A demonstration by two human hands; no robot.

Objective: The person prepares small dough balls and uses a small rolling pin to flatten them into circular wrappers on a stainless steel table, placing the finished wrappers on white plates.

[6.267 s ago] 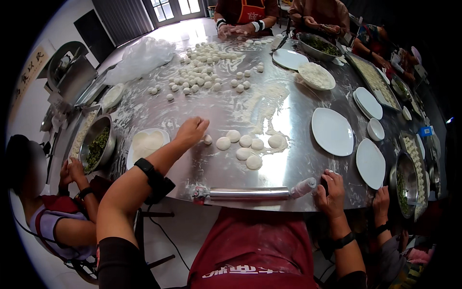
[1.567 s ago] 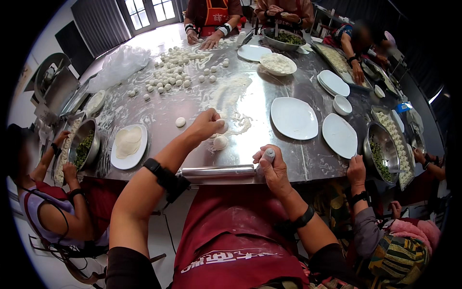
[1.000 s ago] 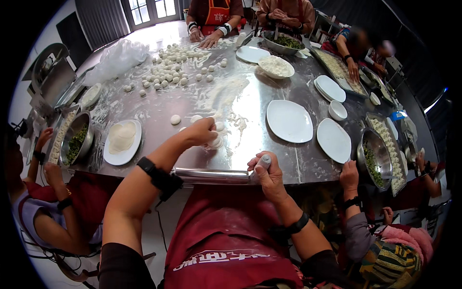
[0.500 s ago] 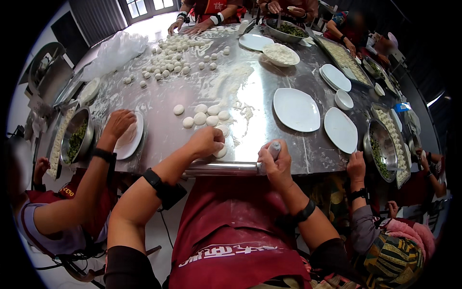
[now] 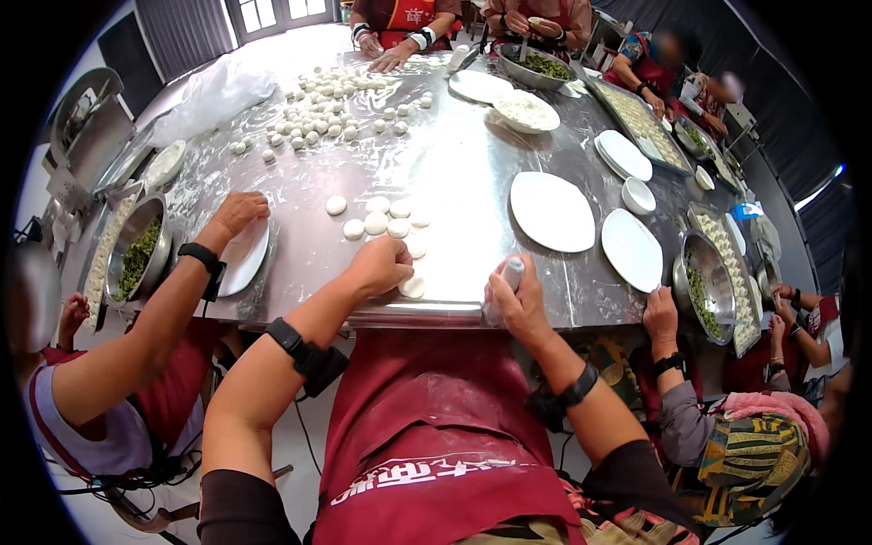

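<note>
Our left hand [image 5: 381, 265] is down low over the steel table [image 5: 463, 182], fingers curled inward, and we cannot tell whether they pinch anything! All around it we have the flattened dough rounds [image 5: 375, 223]: one off on its own at eleven o'clock, a cluster running from eleven to one, another at two, and the nearest at four, right beside our fingertips, though we can't call whether they touch.

Five o'clock from that hand, along the near table edge, we spot the shiny rolling pin [image 5: 422, 315]. Over to between three and four, and our right hand [image 5: 522, 300] is wrapped firmly around the pin's pale handle [image 5: 514, 271], its end poking up from our fist!

From there, we find a large white plate [image 5: 552, 212] at one o'clock, an oval white plate [image 5: 633, 251] at two, and a small white bowl [image 5: 639, 195] between. At three, a co-worker's hand [image 5: 660, 313] is at the table edge, and just beyond, we see a steel bowl [image 5: 716, 272] of chopped greens.
</note>
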